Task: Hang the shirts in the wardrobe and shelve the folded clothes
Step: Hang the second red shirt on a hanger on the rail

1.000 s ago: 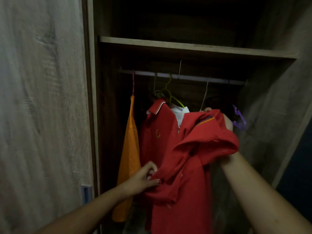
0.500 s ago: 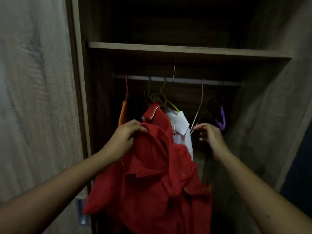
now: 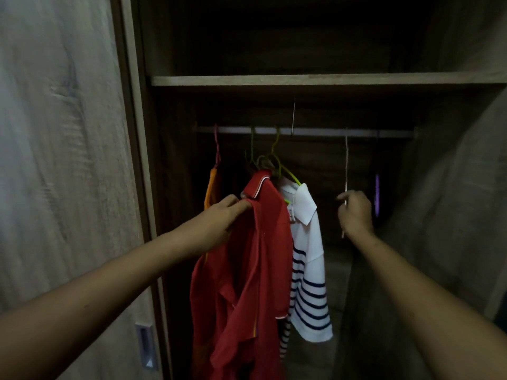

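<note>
Hanging step: left hand pinching red shirt, right hand closed on bare hanger; next, threading hanger into collar.

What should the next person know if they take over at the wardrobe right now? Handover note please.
Left hand: gripping a loose red shirt near its collar; it is not on a hanger.
Right hand: closed on a thin empty hanger that hangs from the rail.
Already hung: orange garment, red polo, white striped shirt. A purple hanger sits far right.
Shelf above looks bare, though dim.
Left: put the loose shirt on the hanger and hang it; folded clothes are not in view.
</note>
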